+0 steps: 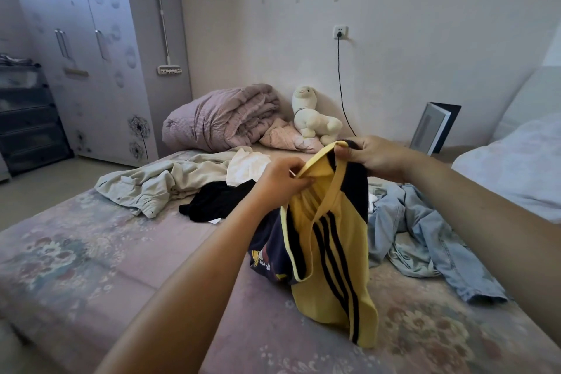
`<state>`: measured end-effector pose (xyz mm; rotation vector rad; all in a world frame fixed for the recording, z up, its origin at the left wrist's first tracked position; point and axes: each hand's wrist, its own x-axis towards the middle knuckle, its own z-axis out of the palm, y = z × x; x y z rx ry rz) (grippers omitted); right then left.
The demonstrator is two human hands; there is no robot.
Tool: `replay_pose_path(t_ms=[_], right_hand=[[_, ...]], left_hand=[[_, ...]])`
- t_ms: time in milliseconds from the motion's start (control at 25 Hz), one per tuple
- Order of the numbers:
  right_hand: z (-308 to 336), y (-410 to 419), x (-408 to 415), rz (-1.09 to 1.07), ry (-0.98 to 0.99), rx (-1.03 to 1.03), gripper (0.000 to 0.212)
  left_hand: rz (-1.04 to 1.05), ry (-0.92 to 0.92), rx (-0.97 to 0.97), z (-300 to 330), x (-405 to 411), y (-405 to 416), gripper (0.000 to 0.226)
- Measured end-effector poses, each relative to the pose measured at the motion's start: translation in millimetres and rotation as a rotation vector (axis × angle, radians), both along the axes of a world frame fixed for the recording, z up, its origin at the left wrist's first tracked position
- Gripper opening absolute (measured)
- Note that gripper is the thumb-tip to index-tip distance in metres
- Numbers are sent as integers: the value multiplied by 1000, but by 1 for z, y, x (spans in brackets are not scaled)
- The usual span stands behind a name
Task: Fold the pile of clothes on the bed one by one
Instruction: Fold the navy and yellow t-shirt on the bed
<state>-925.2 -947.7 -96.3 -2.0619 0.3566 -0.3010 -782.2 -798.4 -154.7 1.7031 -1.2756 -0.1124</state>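
A yellow garment with black stripes hangs above the bed, its lower end touching the floral cover. My left hand pinches its yellow top edge, and my right hand grips the same edge a little higher and to the right. Loose clothes lie behind it: a beige garment, a white one, a black one, a dark navy printed one partly hidden by the yellow garment, and light blue jeans to the right.
A rolled pink quilt, a small pink cloth and a white plush toy sit at the wall end of the bed. A wardrobe stands at the left, a dark drawer unit beside it, and white bedding at the right.
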Motion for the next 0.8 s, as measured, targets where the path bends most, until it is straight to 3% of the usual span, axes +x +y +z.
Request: replay_pose_path(t_ms=[160, 320, 480, 680, 800], right_hand=[[-25, -2, -2, -146, -175, 15, 27], [-37, -6, -1, -245, -227, 116, 24], [-43, -6, -1, -196, -254, 174, 28], [-46, -10, -2, -177, -268, 96, 33], [-46, -10, -1, -240, -302, 48, 23]], left_hand=[[-31, 31, 39, -1, -2, 4, 10], [-209, 324, 142, 0, -10, 10, 14], [-351, 509, 119, -9, -8, 8, 12], [-175, 350, 19, -8, -2, 4, 14], [-137, 248, -78, 2, -2, -1, 13]])
